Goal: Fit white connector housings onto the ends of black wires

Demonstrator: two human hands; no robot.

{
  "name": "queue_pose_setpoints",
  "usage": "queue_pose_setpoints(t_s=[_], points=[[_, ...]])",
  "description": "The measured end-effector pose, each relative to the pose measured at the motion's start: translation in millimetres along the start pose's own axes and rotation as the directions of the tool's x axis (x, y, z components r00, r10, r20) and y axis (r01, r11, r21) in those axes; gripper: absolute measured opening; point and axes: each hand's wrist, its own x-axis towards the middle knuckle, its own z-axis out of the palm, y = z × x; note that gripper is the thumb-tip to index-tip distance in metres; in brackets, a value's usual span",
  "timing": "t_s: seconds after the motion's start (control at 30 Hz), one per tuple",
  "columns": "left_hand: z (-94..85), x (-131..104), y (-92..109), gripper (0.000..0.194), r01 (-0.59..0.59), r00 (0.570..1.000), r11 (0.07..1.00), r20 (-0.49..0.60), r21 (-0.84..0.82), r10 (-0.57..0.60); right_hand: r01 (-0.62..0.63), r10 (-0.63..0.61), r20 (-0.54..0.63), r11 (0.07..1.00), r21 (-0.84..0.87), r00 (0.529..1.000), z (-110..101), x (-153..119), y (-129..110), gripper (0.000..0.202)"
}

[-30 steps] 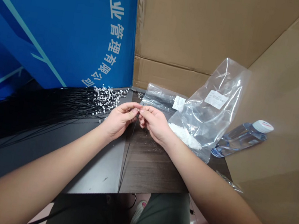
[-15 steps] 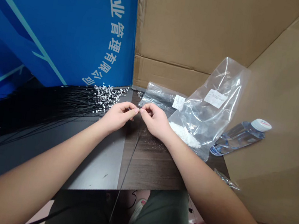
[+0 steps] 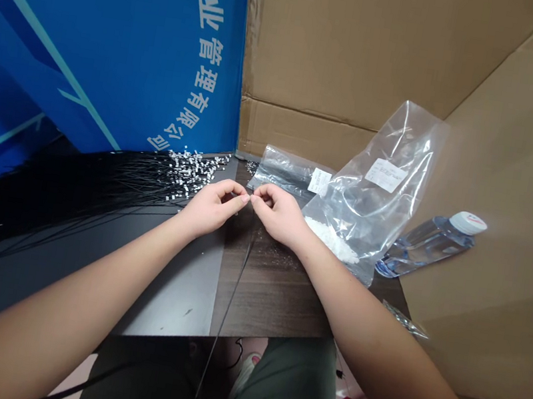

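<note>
My left hand [image 3: 214, 208] and my right hand [image 3: 277, 213] meet fingertip to fingertip above the table. A thin black wire [image 3: 233, 289] hangs from between them, over the table's front edge. My right hand pinches its top end. The thumb and forefinger of my left hand are pressed together at the same spot; whatever they hold is too small to make out. Left of my hands lies a big bundle of black wires [image 3: 96, 186] with white tips. Just right of my right hand, a clear plastic bag [image 3: 373, 196] holds small white pieces [image 3: 331, 238].
A flat clear bag [image 3: 286, 165] with a label lies behind my hands. To the right are a water bottle [image 3: 428, 245] and a small packet [image 3: 404, 319]. Cardboard walls [image 3: 322, 40] and a blue panel [image 3: 120, 35] rise behind the table [image 3: 275, 302].
The hanging part of the wire has shifted slightly to the right. My hands stay together, with only slight finger movement.
</note>
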Motion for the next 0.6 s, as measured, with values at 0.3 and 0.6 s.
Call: queue_pose_setpoints(t_s=[0.3, 0.6], points=[[4.1, 2.1, 1.8, 0.025, 0.165, 0.984, 0.949, -0.023, -0.270, -0.178, -0.036, 0.049, -0.073, 0.985, 0.170, 0.996, 0.6, 5.2, 3.9, 0.015], [4.4, 5.9, 4.3, 0.023, 0.287, 0.925, 0.739, -0.024, -0.610, -0.379, -0.231, 0.174, 0.161, 0.852, 0.469, 0.971, 5.2, 1.7, -2.2, 0.025]])
